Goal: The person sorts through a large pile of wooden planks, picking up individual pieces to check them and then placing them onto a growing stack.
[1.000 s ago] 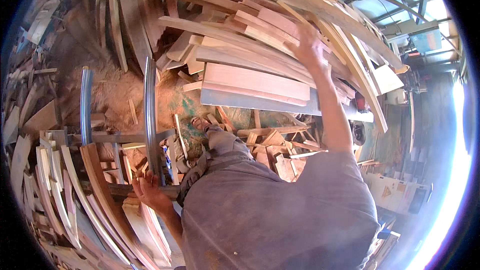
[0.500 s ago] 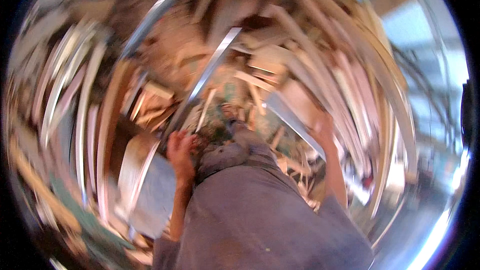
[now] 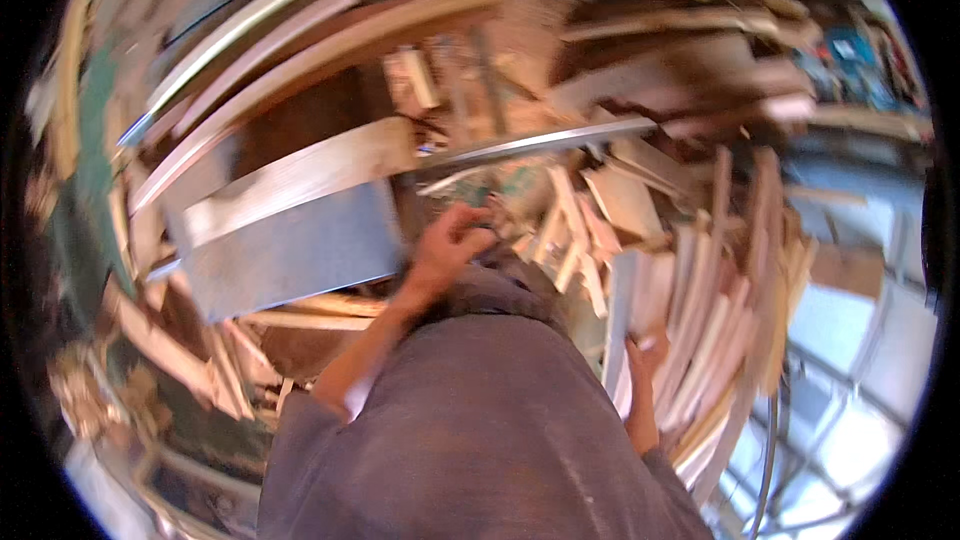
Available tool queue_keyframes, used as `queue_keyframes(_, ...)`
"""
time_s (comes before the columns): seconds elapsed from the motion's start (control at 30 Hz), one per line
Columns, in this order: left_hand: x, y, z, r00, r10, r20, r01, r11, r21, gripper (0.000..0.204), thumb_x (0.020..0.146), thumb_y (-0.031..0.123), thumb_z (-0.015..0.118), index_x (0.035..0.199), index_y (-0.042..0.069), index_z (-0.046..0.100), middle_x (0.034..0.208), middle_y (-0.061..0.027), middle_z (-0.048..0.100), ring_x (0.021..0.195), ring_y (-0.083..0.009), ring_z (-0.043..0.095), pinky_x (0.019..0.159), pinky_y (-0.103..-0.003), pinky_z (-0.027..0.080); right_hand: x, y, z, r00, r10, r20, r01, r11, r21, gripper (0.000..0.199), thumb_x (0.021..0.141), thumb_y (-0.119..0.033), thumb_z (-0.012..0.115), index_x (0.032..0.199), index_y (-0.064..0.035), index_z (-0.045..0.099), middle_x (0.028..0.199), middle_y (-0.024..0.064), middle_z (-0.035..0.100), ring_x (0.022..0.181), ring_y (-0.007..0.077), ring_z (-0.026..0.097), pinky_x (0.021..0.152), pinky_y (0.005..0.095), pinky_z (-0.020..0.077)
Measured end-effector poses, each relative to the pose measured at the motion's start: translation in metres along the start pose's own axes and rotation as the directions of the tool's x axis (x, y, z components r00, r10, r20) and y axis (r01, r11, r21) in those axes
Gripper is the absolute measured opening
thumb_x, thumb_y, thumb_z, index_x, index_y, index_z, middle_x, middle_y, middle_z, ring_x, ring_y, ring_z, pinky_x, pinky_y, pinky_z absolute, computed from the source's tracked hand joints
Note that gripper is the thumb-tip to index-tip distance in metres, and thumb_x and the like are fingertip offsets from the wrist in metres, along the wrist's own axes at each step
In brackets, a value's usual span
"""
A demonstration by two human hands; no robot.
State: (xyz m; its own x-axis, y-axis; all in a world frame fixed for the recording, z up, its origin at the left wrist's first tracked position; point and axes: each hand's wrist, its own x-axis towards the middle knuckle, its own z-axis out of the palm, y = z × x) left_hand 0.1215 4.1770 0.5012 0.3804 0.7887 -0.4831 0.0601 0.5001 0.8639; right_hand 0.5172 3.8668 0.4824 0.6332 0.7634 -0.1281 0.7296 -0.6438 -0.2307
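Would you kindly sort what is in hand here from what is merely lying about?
In hand:
left hand by the grey board
right hand on the stacked pale planks

Lying about:
wood offcuts
long metal strip

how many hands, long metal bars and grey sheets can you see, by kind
hands: 2, left hand and right hand
long metal bars: 1, metal bar
grey sheets: 1, grey sheet
total: 4; the wood offcuts are too blurred to count

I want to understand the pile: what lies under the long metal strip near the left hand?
Under the metal strip lie pale wood offcuts and a board. The left hand covers what is below its near end.
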Motion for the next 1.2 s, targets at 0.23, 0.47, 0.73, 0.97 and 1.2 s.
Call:
queue_keyframes(0.23, -0.010, -0.003, -0.017, 0.986, -0.054, -0.155, 0.027, 0.985, -0.173, 0.045, 0.087, 0.026, 0.064, 0.124, 0.002, 0.052, 0.121, -0.0083, 0.056, 0.101, -0.0185, 0.059, 0.085, -0.031, 0.046, 0.038, -0.006, -0.021, 0.982, 0.141, -0.124, -0.151, 0.986, -0.072, 0.090, 0.060, -0.030, 0.081, 0.134, 0.0022, 0.042, 0.127, 0.0264, 0.049, 0.118, 0.0413, 0.046, 0.102, 0.0466, 0.0360)
queue_keyframes(0.47, 0.011, -0.003, -0.020, 0.999, -0.032, -0.012, 0.030, 0.996, -0.078, 0.059, 0.089, 0.021, 0.064, 0.138, -0.001, 0.039, 0.129, -0.0128, 0.053, 0.104, -0.0190, 0.060, 0.083, -0.031, 0.049, 0.018, -0.014, -0.043, 0.890, 0.332, -0.311, -0.302, 0.943, 0.142, 0.098, 0.057, -0.027, 0.085, 0.140, -0.0028, 0.038, 0.131, 0.0241, 0.047, 0.122, 0.0385, 0.045, 0.098, 0.0429, 0.0419)
queue_keyframes(0.73, 0.019, 0.014, 0.003, 0.992, 0.039, 0.116, -0.036, 0.999, -0.028, 0.055, 0.090, 0.021, 0.065, 0.134, -0.003, 0.043, 0.126, -0.0131, 0.054, 0.103, -0.0193, 0.060, 0.083, -0.031, 0.049, -0.020, 0.013, -0.029, 0.952, 0.270, 0.143, -0.292, 0.942, 0.164, 0.095, 0.058, -0.026, 0.082, 0.138, 0.0020, 0.039, 0.134, 0.0233, 0.046, 0.127, 0.0369, 0.042, 0.110, 0.0412, 0.0310)
queue_keyframes(0.97, 0.008, 0.025, 0.030, 0.990, -0.016, 0.140, 0.008, 0.998, 0.062, 0.027, 0.086, 0.014, 0.064, 0.107, -0.002, 0.059, 0.088, -0.0018, 0.058, 0.078, -0.0103, 0.055, 0.072, -0.025, 0.044, -0.018, 0.027, 0.003, 0.970, 0.243, 0.024, -0.244, 0.963, 0.117, 0.091, 0.055, -0.027, 0.080, 0.135, -0.0015, 0.043, 0.134, 0.0230, 0.043, 0.125, 0.0389, 0.041, 0.108, 0.0431, 0.0320)
queue_keyframes(1.2, 0.029, 0.012, 0.023, 0.974, 0.017, 0.225, -0.093, 0.939, 0.330, 0.034, 0.084, 0.026, 0.067, 0.107, 0.002, 0.059, 0.097, -0.0073, 0.060, 0.092, -0.0173, 0.056, 0.082, -0.033, 0.046, -0.060, 0.107, 0.078, 0.980, 0.107, -0.171, -0.093, 0.992, 0.086, 0.106, 0.054, -0.041, 0.085, 0.140, -0.0037, 0.037, 0.138, 0.0199, 0.043, 0.127, 0.0389, 0.038, 0.108, 0.0496, 0.0273)
